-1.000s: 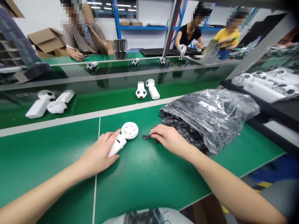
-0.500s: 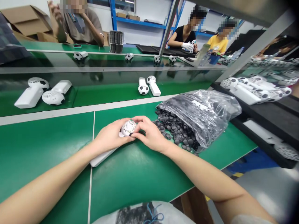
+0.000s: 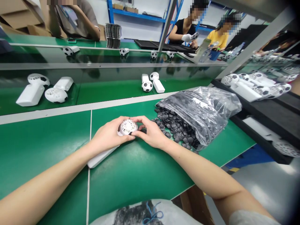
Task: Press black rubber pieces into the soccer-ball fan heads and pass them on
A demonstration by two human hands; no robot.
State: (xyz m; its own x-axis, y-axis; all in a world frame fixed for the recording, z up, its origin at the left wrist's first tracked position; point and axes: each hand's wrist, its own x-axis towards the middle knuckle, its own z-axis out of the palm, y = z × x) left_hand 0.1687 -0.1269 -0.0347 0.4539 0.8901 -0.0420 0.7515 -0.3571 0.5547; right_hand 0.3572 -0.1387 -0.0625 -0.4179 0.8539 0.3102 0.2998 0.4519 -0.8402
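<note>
Fan held in both hands

The left hand [image 3: 106, 134] curls round the fan [image 3: 128, 127], which lies on the bench [image 3: 140, 178], grille up; the right hand [image 3: 151, 134] pinches the head's edge, thumb opposite bent fingers; whether a chip is caught there cannot be told; uneven pressure could twist the head loose; a swing of the right hand could scatter the chips [image 3: 181, 132] spilling from the bag [image 3: 220, 103]; its pale patch [image 3: 199, 102] shows no readable writing.

Bag [image 3: 208, 107] blocks right hand [image 3: 150, 133] rightward; near tabletop [image 3: 131, 178] passable; beyond bag unclear.
</note>
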